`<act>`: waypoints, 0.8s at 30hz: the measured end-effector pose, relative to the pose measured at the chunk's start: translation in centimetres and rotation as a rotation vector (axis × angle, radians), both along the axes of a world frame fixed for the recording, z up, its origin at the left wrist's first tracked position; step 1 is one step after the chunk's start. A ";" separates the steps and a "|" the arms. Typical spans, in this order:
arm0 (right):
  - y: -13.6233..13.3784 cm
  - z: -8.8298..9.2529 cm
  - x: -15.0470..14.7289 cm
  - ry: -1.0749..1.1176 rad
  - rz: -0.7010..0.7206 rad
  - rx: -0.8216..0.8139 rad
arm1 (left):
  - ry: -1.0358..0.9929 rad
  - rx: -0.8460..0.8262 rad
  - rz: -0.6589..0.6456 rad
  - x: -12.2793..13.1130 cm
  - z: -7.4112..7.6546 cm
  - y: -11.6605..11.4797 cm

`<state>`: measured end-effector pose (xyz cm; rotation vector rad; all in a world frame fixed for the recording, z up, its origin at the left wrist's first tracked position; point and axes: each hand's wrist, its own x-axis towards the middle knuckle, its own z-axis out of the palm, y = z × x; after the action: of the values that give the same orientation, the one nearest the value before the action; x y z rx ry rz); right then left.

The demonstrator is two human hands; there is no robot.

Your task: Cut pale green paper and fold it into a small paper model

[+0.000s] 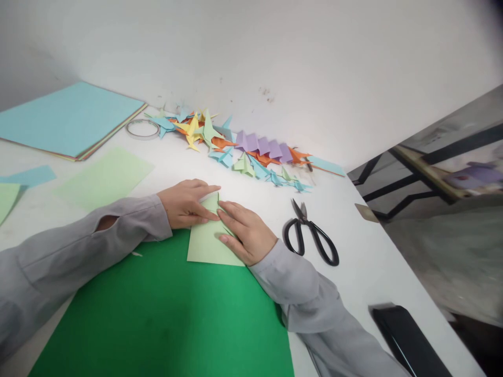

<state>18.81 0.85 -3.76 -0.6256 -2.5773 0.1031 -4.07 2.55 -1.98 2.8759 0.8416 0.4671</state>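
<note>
A light green sheet of paper (212, 243), partly folded at its upper part, lies over the far edge of a green board (165, 303). My left hand (186, 205) holds the paper's upper left, with the index finger and thumb reaching across it and the other fingers curled. Flat on the right side of the same sheet rests my right hand (247, 230), fingers stretched out and thumb apart. The hands nearly meet at the fold, and they hide part of it. Right of my right hand lie black-handled scissors (310, 235), their blades slightly apart.
Folded paper cranes (204, 131) in several colours and a pleated purple paper (263, 145) lie along the wall. At left are a stack of coloured paper (78, 118), a tape roll (142, 129) and a loose green sheet (106, 178). A black phone-like object (408, 340) lies near the right edge.
</note>
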 end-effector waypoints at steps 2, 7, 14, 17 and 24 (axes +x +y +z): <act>0.0 0.0 0.0 0.000 -0.004 -0.005 | -0.002 -0.007 0.009 0.0 0.0 0.0; 0.0 0.0 0.0 0.000 0.002 -0.005 | -0.005 -0.004 0.002 0.0 -0.1 0.0; 0.0 0.0 0.0 -0.014 -0.004 -0.011 | -0.012 -0.018 0.012 -0.1 -0.2 0.1; 0.0 -0.1 0.0 -0.017 -0.007 -0.019 | -0.008 -0.033 0.022 -0.1 -0.2 0.2; 0.1 0.0 0.0 -0.002 -0.001 -0.014 | -0.005 -0.042 0.017 -0.1 -0.1 0.2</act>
<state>18.86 0.93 -3.76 -0.6331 -2.5804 0.1204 -4.17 2.76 -2.11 2.8303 0.8651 0.4524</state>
